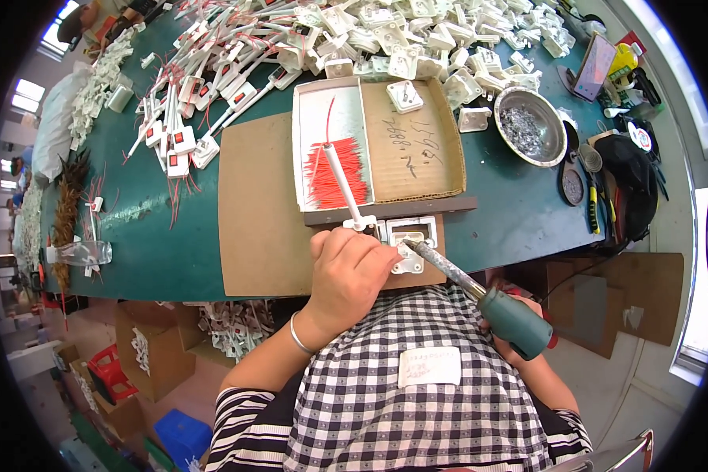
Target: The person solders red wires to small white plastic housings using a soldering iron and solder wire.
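A green-handled soldering iron (480, 289) slants down-left, its tip touching a small white plastic switch part (407, 253) lying flat on brown cardboard.

An assembly workshop: a green workbench (495, 204) heaped with white switch parts (417, 39), a soldering iron (480, 291) in use.

A shallow brown cardboard box (417, 149) lies open mid-table, handwriting on its floor — its white-lined left half holds red wires. At the far right edge a propped rectangular phone screen (595, 67) glows pinkish. A white rectangular label (429, 366) sits on the checked apron.
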The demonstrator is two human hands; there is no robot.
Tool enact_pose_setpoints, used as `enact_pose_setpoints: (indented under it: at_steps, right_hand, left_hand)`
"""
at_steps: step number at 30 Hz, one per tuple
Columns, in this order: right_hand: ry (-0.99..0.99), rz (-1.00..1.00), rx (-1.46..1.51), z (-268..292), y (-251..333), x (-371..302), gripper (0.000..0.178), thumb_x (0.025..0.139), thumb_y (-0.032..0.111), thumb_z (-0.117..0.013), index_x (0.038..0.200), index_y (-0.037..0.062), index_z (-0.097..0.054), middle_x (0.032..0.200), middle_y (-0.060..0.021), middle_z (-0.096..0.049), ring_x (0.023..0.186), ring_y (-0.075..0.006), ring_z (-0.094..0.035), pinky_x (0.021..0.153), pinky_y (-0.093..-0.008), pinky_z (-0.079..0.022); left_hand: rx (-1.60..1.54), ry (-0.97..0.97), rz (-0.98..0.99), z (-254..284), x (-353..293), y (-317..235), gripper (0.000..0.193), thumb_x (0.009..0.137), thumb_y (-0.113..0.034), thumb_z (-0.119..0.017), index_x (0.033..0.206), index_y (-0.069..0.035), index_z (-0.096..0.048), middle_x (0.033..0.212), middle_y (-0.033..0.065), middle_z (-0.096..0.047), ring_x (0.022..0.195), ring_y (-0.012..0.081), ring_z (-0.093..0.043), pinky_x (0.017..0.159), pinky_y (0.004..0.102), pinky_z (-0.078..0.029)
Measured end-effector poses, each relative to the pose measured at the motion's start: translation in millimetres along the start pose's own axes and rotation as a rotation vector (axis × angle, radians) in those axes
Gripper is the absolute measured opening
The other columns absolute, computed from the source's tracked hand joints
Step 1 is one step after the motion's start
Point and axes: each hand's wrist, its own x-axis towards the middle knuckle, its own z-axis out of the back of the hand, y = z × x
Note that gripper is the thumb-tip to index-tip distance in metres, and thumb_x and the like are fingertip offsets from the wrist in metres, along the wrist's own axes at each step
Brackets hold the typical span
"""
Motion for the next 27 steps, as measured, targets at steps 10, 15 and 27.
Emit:
enact_pose_setpoints:
  at_steps: [10,15,27]
  right_hand:
    - [0.033,-0.13,0.003,0,10,5,0.032,0.07,0.014,-0.07,0.095,-0.0029,-0.06,0.083,-0.0118,-0.067,0.076,-0.0231,-0.067,0.07,-0.0288,-0.052]
    - [0.068,-0.6,0.233,5,10,-1,0.03,0.067,0.016,-0.071,0.092,0.0015,-0.062,0.078,-0.0096,-0.067,0.072,-0.0205,-0.066,0.066,-0.0295,-0.052]
    - [0.053,-0.197,-0.093,1,33,28,0.018,0.069,0.017,-0.069,0.085,0.0078,-0.068,0.073,-0.0052,-0.069,0.063,-0.016,-0.065,0.059,-0.0251,-0.05]
  left_hand:
    - [-0.006,-0.008,-0.017,2,1,-1,0.018,0.067,-0.012,-0.078,0.08,-0.013,-0.066,0.079,-0.0018,-0.059,0.079,0.0189,-0.053,0.077,0.0348,-0.036]
    - [-0.014,-0.005,-0.025,2,1,1,0.018,0.066,-0.012,-0.078,0.08,-0.013,-0.066,0.079,-0.0018,-0.059,0.079,0.019,-0.053,0.077,0.0349,-0.036]
    - [-0.006,0.051,-0.012,5,5,-1,0.015,0.068,-0.013,-0.077,0.079,-0.012,-0.066,0.078,-0.0014,-0.059,0.08,0.0192,-0.052,0.077,0.0351,-0.035]
